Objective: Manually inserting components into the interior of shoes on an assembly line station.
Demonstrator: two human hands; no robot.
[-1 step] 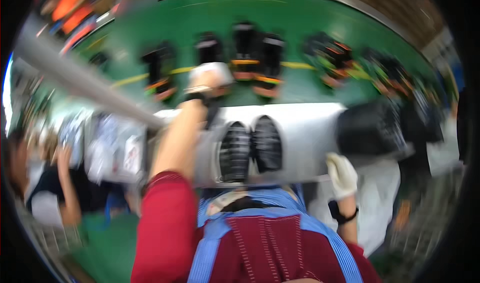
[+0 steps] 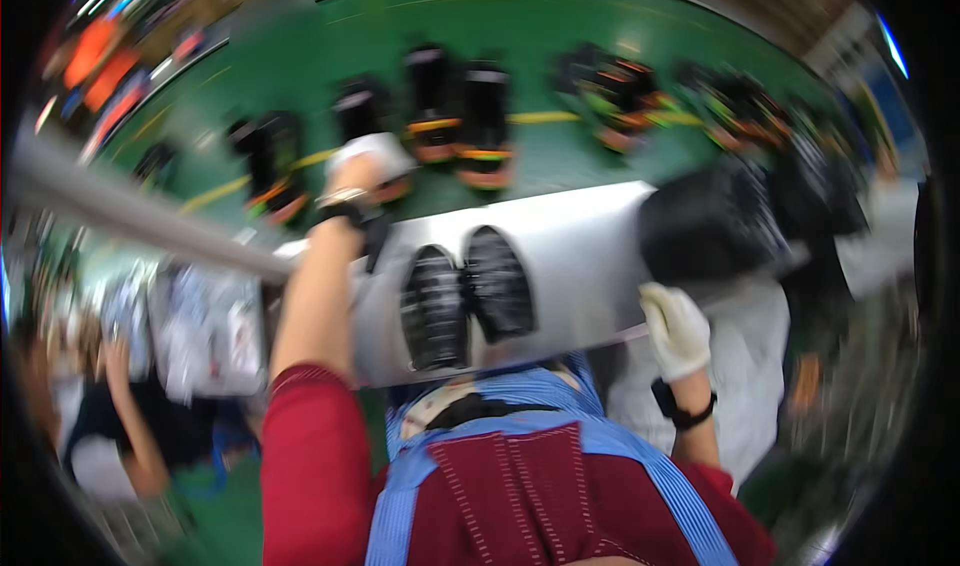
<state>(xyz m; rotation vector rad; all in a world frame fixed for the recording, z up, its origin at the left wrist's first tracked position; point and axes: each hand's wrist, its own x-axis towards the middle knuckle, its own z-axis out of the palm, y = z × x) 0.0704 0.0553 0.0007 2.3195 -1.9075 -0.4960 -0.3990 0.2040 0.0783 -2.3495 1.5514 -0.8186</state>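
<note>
My left hand (image 2: 370, 161), in a white glove, reaches out over the green surface and lies on the near end of a black shoe (image 2: 360, 109). Its fingers are hidden and blurred, so the grip does not show. Two black shoe-shaped pieces (image 2: 435, 306) with a glossy ribbed look rest side by side on the metal shelf (image 2: 585, 266) before me. By the shelf's near right edge is my right hand (image 2: 678, 334), also white-gloved. Its fingers are bent and pressed together, with nothing visible in them.
More black shoes with orange trim (image 2: 485, 126) stand in a row on the green surface (image 2: 400, 26). A black bin-like container (image 2: 705, 221) sits at the shelf's right end. A grey pole (image 2: 150, 211) slants in from the left. Another person's arm (image 2: 130, 406) shows at far left.
The whole view has swung, so the shelf and shoes appear farther left and slightly tilted. My left hand stays at the same shoe. My right hand remains beside the shelf edge.
</note>
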